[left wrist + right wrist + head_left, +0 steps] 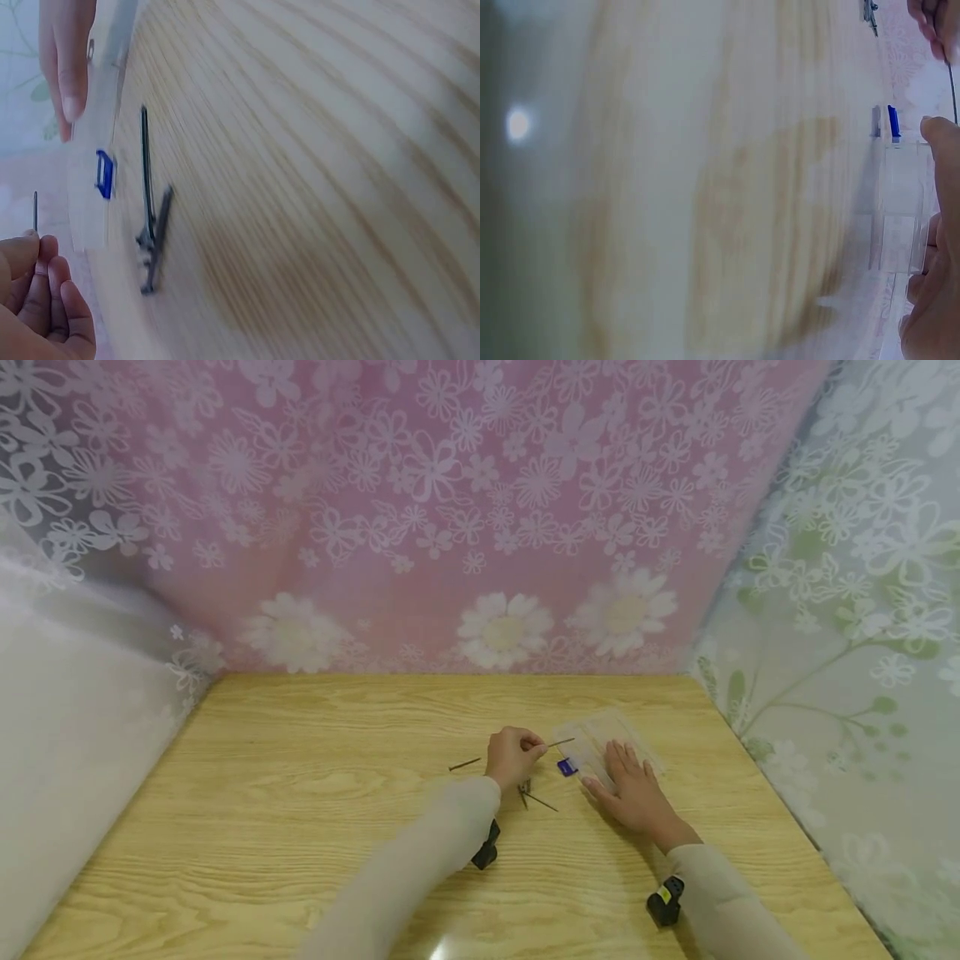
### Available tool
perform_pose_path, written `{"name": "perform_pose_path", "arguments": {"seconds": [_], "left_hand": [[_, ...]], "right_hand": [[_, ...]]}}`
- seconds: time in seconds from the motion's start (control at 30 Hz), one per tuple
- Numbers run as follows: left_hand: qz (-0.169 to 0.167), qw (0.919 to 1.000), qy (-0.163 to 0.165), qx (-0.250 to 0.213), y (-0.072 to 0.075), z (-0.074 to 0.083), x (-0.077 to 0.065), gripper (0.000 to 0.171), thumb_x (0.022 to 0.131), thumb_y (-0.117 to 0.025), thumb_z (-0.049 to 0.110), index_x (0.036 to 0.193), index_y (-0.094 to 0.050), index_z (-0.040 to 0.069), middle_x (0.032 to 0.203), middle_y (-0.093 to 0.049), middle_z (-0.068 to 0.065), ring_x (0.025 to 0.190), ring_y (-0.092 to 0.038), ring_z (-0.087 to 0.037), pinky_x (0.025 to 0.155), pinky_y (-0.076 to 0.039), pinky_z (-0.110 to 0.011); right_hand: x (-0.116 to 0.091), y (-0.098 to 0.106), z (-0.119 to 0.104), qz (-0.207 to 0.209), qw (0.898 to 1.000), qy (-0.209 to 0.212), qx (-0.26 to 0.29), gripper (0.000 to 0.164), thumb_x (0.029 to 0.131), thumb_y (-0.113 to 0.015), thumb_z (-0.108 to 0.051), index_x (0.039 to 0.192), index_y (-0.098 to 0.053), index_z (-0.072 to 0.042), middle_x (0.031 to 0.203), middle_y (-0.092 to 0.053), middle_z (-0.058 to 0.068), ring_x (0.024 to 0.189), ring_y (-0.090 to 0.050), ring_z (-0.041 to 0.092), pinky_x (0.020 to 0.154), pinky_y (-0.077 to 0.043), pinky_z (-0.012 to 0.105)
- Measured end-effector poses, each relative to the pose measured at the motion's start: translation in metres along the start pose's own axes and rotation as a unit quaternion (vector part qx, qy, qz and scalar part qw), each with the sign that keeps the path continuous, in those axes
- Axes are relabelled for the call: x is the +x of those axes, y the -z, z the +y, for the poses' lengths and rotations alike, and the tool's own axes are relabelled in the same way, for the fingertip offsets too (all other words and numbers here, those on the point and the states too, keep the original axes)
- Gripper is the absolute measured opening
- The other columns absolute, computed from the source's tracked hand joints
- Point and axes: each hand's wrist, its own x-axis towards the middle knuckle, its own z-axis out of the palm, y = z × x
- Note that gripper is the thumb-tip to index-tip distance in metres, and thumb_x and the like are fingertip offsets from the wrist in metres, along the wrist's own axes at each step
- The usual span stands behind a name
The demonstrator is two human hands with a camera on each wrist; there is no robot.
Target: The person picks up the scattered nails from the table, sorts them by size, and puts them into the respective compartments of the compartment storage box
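My left hand (514, 757) pinches a thin metal nail (561, 742) between thumb and fingertips. The nail points toward a clear plastic box (592, 727) with a blue latch (567, 767) on its side. On the box rests my right hand (633, 785), its fingers extended and the thumb near the latch side. In the left wrist view, the left hand (45, 300) holds the nail (35, 210) upright, apart from the box (90, 225). The right wrist view shows the box's transparent wall (900, 202) beside the right hand (937, 247); part of the box is hidden behind that hand.
A few loose nails (542, 802) lie together on the wooden table (300, 827) below the left hand. One more nail (465, 764) lies to its left. Flowered cloth (465, 527) stands along the table's back edge, with more at both sides.
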Motion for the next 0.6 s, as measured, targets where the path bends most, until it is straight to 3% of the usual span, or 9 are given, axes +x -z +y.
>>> {"name": "perform_pose_path", "arguments": {"seconds": [0.2, 0.6], "left_hand": [[0.015, 0.9998, -0.01, 0.009, -0.02, 0.012, 0.007, 0.008, 0.087, -0.072, 0.014, 0.084, -0.075, 0.009, 0.075, -0.068, 0.0, 0.063, -0.057, -0.006, 0.059, -0.047, -0.021], [0.019, 0.9991, -0.003, 0.038, -0.04, 0.026, 0.018, 0.008, 0.087, -0.072, 0.013, 0.081, -0.074, 0.009, 0.072, -0.067, 0.001, 0.058, -0.055, -0.005, 0.056, -0.046, -0.018]], "right_hand": [[0.0, -0.001, 0.002, 0.001, 1.0, -0.002, -0.002, 0.087, 0.097, -0.044, -0.054, 0.149, -0.015, 0.009, 0.154, -0.014, 0.03, 0.142, -0.008, 0.048, 0.108, -0.006, 0.067], [0.0, -0.001, 0.0, 0.004, 1.0, -0.002, 0.001, 0.086, 0.097, -0.044, -0.055, 0.149, -0.016, 0.008, 0.154, -0.015, 0.029, 0.142, -0.009, 0.047, 0.108, -0.006, 0.067]]}}
